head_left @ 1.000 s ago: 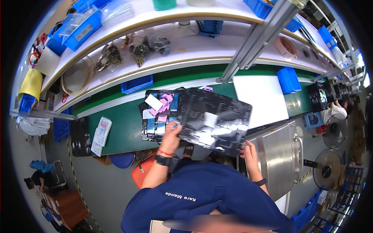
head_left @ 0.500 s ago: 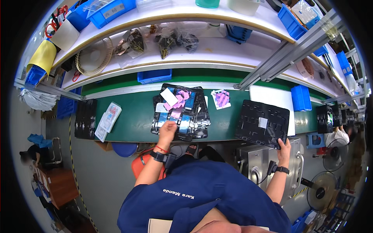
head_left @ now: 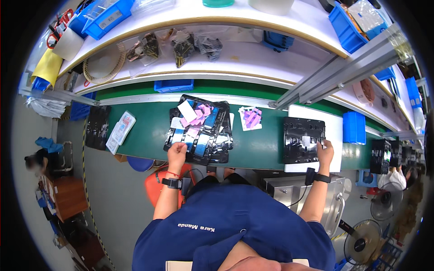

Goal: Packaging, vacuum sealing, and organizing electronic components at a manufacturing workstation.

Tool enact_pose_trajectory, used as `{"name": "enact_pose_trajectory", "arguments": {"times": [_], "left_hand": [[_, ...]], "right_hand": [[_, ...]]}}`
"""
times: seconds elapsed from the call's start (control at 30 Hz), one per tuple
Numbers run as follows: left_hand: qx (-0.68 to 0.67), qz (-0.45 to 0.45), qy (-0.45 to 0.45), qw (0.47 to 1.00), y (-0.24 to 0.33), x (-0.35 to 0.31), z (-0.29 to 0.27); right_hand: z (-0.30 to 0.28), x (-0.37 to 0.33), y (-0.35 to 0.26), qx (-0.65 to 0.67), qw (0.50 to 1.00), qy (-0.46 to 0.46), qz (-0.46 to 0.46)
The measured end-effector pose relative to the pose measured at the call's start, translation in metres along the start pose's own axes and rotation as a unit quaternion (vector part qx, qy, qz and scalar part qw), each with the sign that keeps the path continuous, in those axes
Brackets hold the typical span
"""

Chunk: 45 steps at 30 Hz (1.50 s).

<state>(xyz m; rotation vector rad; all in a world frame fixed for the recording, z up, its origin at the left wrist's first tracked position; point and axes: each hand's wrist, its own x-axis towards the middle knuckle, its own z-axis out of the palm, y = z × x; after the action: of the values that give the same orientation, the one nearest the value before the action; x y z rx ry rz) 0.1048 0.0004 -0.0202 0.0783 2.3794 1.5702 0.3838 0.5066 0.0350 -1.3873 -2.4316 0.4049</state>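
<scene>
My left hand (head_left: 177, 154) is at the near left corner of a stack of black plastic trays (head_left: 208, 156), its fingers pinched together. What lies between them, if anything, is too small to make out. Blue flat pieces (head_left: 206, 143) sit in the top tray's compartments, and pink and purple slips (head_left: 197, 116) with a white card (head_left: 186, 110) lie over its far part. To the right, my right hand (head_left: 325, 156) grips the right edge of another black tray (head_left: 296, 140), which carries a small white label. That tray rests partly over a white board (head_left: 335, 131).
More pink and purple slips (head_left: 251, 118) lie between the trays. A clear case (head_left: 120, 129) and dark stacked trays (head_left: 97, 128) are at the left. A blue bin (head_left: 354, 128) stands right of the board. Shelves (head_left: 253, 61) with a metal post (head_left: 325, 74) overhang the far side.
The right-hand tray has turned straighter and come down over the white board, my right hand still on its edge. My left hand has shifted toward the stack's near left corner.
</scene>
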Motion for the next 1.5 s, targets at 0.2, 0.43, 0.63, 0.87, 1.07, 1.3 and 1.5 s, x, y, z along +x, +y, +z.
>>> {"name": "enact_pose_trajectory", "arguments": {"times": [0.2, 0.43, 0.63, 0.87, 1.07, 1.3, 1.5], "left_hand": [[0.220, 0.153, 0.060, 0.961, 0.031, 0.018, 0.016], [0.299, 0.268, 0.107, 0.910, 0.033, 0.088, 0.029], [0.360, 0.073, 0.125, 0.921, 0.054, 0.119, 0.041], [0.341, 0.005, 0.059, 0.938, 0.049, 0.121, 0.037], [0.369, 0.041, -0.003, 0.929, 0.062, 0.110, 0.032], [0.356, 0.154, -0.062, 0.920, 0.042, 0.103, 0.033], [0.322, 0.195, -0.083, 0.923, 0.036, 0.092, 0.043]], "right_hand": [[0.056, -0.044, -0.182, 0.220, 0.948, -0.208, -0.093], [0.147, -0.104, -0.287, 0.266, 0.859, -0.420, -0.121], [0.198, -0.125, -0.326, 0.279, 0.861, -0.424, -0.023], [0.220, -0.139, -0.341, 0.224, 0.904, -0.361, 0.042], [0.247, -0.142, -0.333, 0.258, 0.919, -0.295, 0.048], [0.208, -0.146, -0.372, 0.349, 0.852, -0.312, 0.234], [0.216, -0.149, -0.372, 0.367, 0.862, -0.231, 0.262]]}}
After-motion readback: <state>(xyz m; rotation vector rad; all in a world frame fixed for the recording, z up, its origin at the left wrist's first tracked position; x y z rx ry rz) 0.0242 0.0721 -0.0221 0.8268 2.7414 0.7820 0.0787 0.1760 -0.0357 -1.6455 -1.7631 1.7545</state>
